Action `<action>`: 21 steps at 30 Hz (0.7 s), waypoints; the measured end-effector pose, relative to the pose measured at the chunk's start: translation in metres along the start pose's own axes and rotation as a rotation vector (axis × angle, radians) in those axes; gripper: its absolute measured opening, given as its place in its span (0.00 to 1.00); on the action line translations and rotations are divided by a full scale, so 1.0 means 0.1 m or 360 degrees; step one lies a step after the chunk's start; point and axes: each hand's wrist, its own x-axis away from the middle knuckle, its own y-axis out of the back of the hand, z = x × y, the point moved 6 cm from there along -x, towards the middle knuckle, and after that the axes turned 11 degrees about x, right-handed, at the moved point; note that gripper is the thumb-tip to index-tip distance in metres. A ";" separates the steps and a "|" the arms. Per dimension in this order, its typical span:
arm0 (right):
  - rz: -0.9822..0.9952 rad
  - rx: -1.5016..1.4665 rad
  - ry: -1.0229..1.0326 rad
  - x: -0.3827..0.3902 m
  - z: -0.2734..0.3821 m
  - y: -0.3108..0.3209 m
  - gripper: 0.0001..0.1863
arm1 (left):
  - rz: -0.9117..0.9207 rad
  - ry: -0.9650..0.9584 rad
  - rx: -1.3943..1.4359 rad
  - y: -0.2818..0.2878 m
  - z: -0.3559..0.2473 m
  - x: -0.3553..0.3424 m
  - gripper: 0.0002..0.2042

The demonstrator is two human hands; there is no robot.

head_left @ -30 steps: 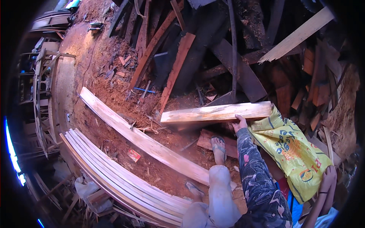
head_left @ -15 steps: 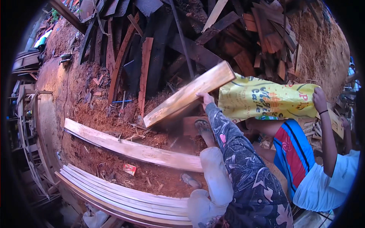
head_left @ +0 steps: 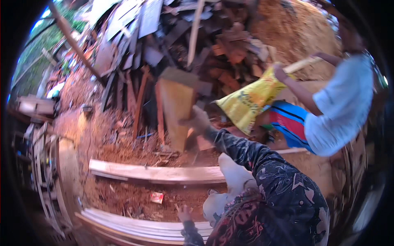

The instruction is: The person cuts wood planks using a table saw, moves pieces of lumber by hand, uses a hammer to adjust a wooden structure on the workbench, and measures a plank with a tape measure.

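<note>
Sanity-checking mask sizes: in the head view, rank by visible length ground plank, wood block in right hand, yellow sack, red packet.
1. Ground plank
2. Wood block and yellow sack: look alike, not ranked
3. Red packet

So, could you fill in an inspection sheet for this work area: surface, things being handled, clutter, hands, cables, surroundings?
Surface: reddish dirt, strewn with bits.
Job's things: wooden board, raised and blurred; stacked planks, lying low.
Clutter: scrap-wood heap; small red-and-white packet; pale plank on the ground.
Hands: right hand grips the board; left hand is near the stacked planks, grip unclear.
Cables: nothing seen for certain.
Surroundings: co-worker holding a yellow sack; earthen bank behind.
</note>
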 end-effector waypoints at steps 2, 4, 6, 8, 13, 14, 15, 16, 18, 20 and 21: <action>0.0124 0.0224 0.0064 0.43 0.89 0.20 0.32 | 0.0082 0.0307 0.0869 -0.12 -0.44 -0.27 0.16; 0.0144 0.0535 0.0242 0.89 1.57 0.53 0.32 | 0.0228 0.0257 0.0746 -0.27 -1.01 -0.41 0.21; 0.0078 0.0396 0.0403 1.10 1.77 1.31 0.33 | 0.0361 0.0152 0.0595 -1.27 -1.68 -0.10 0.23; 0.0049 0.0442 0.0391 1.53 1.87 1.81 0.32 | 0.0472 0.0206 0.0521 -1.62 -2.05 0.33 0.27; -0.0247 0.0531 0.0414 2.02 1.39 3.35 0.28 | 0.0743 -0.0202 -0.0167 -3.38 -2.01 0.71 0.17; -0.0281 0.0585 0.0243 2.13 1.31 3.51 0.28 | 0.0936 -0.0886 -0.0387 -3.62 -2.06 0.89 0.24; -0.0313 0.0631 0.0048 2.27 1.19 3.62 0.29 | 0.1146 -0.1560 -0.0589 -3.77 -2.01 1.16 0.32; -0.0374 0.0616 -0.0011 2.46 1.04 3.81 0.29 | 0.1443 -0.1397 -0.0595 -4.06 -1.88 1.66 0.32; -0.0610 0.0730 -0.0164 2.95 0.91 4.26 0.27 | 0.1944 -0.1031 -0.0606 -4.62 -1.57 2.49 0.32; -0.0775 0.0881 -0.0172 3.23 0.74 5.19 0.27 | 0.2233 -0.0946 -0.0538 -5.57 -1.27 3.03 0.32; -0.0865 0.0948 -0.0268 3.47 0.70 5.49 0.28 | 0.2322 -0.0861 -0.0551 -5.92 -1.05 3.22 0.32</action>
